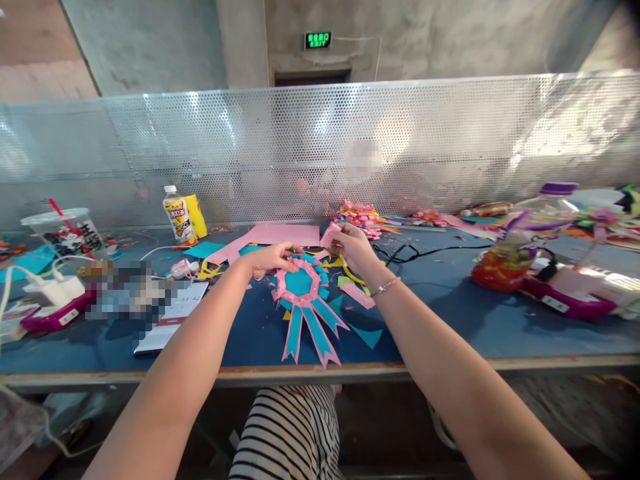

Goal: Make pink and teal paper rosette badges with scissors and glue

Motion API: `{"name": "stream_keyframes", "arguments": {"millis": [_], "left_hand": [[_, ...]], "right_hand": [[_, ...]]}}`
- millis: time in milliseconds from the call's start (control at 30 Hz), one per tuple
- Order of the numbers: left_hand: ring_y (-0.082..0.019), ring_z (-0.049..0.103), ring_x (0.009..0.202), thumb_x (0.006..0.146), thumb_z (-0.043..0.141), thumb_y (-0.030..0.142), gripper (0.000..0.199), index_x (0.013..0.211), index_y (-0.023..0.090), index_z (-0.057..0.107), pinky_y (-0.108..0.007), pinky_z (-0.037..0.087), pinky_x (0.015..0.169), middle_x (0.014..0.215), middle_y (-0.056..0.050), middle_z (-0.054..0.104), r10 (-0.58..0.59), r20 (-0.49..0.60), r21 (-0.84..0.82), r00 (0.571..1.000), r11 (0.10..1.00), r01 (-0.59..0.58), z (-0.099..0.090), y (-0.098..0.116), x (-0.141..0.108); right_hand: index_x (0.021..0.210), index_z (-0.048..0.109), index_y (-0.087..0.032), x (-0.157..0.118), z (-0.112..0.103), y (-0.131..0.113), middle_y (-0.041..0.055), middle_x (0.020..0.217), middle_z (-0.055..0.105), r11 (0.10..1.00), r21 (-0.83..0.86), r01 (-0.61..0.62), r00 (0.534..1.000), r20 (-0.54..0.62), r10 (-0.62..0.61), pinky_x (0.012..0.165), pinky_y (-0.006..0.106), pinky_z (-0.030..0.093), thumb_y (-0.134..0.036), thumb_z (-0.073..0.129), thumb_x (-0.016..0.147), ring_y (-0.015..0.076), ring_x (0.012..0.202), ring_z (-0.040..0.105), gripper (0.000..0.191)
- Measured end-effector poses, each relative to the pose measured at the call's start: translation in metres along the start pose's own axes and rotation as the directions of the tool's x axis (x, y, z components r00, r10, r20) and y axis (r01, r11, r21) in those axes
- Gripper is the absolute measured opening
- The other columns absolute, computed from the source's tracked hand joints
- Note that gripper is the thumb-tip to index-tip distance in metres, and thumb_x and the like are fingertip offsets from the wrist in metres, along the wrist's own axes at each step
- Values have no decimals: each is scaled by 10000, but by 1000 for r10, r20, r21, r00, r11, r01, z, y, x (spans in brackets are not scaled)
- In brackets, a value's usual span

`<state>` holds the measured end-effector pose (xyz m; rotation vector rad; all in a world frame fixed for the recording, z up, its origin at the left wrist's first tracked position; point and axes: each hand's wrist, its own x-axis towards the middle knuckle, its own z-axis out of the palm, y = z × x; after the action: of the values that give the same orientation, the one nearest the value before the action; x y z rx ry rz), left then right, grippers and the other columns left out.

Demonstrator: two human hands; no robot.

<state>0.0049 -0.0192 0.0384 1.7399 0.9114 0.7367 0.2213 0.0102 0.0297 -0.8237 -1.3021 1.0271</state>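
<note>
A paper rosette with a blue centre, a folded pink ring and blue-and-pink forked tails lies near the table's front edge. At its upper left rim rests my left hand, fingers bent and apart, touching the ring. My right hand is just beyond the rosette to the right, its fingertips closed on a small pink paper piece. Pink paper sheets and yellow and blue scraps lie behind and beside the rosette.
A phone or tablet lies left of the rosette. Farther left stand a small bottle and a plastic cup. On the right are a large bottle, a purple box and a black cable. Pink paper pieces are heaped behind.
</note>
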Motion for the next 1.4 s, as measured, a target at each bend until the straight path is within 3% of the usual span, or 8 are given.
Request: {"name": "stream_keyframes", "arguments": {"millis": [233, 533, 700, 933, 1067, 1167, 1300, 1400], "left_hand": [[-155, 588, 758, 516, 709, 83, 544, 1041, 182, 607, -236, 450, 582, 925, -87, 605, -57, 46, -50, 997, 997, 59, -3, -2, 0], [-99, 547, 587, 511, 718, 37, 533, 1009, 184, 594, -222, 428, 491, 822, -50, 596, -10, -229, -188, 973, 982, -35, -12, -12, 6], [-86, 555, 559, 508, 721, 59, 553, 1009, 216, 549, -204, 417, 476, 830, -14, 595, 37, -502, -294, 864, 932, -211, -16, -13, 12], [-81, 531, 508, 467, 750, 154, 416, 839, 183, 566, -203, 404, 484, 629, 43, 570, -10, -703, -348, 711, 877, -332, -24, -18, 18], [-78, 533, 538, 472, 739, 155, 379, 806, 203, 566, -189, 388, 481, 636, 54, 576, -2, -741, -377, 672, 829, -413, -30, -24, 20], [-75, 538, 570, 507, 725, 179, 361, 827, 223, 565, -192, 397, 501, 682, 53, 592, 39, -755, -356, 655, 814, -459, -32, -25, 20], [-79, 544, 583, 566, 708, 229, 352, 891, 237, 572, -199, 405, 513, 707, 42, 603, 133, -718, -326, 683, 803, -500, -33, -23, 16], [-78, 543, 569, 558, 707, 186, 371, 903, 232, 577, -185, 390, 487, 686, 41, 603, 124, -701, -393, 702, 754, -525, -30, -19, 12]], "right_hand": [[735, 468, -193, -5, -1, -5, -14, 690, 556, 988, 118, -100, 995, 2, 101, 628, 253, 499, -254, 643, 598, 91, 604, 559, 229], [720, 458, -200, 1, -4, -6, -30, 675, 536, 986, 164, 15, 997, -79, -2, 551, 207, 460, -243, 630, 583, 79, 578, 536, 224], [692, 407, -213, 0, -8, -16, -33, 663, 503, 967, 192, 164, 979, -149, -137, 574, 210, 454, -246, 591, 602, 93, 635, 546, 207], [727, 419, -232, -13, 0, -29, -46, 645, 476, 946, 249, 207, 977, -8, -212, 552, 217, 441, -245, 576, 634, 83, 573, 503, 183], [889, 499, -259, -17, 6, -26, -42, 704, 518, 974, 184, 131, 983, 101, -151, 558, 215, 450, -250, 585, 631, 84, 594, 511, 272], [858, 513, -230, -19, 10, -19, -32, 717, 548, 983, 183, -3, 967, 250, -43, 597, 222, 466, -237, 619, 624, 91, 636, 544, 257], [748, 491, -189, -23, 16, -9, -31, 679, 552, 965, 162, -206, 894, 433, 118, 587, 208, 465, -186, 684, 591, 80, 605, 547, 249], [719, 489, -174, -24, 18, -2, -28, 653, 548, 946, 116, -303, 856, 469, 216, 573, 201, 464, -161, 710, 578, 77, 585, 545, 262]]}}
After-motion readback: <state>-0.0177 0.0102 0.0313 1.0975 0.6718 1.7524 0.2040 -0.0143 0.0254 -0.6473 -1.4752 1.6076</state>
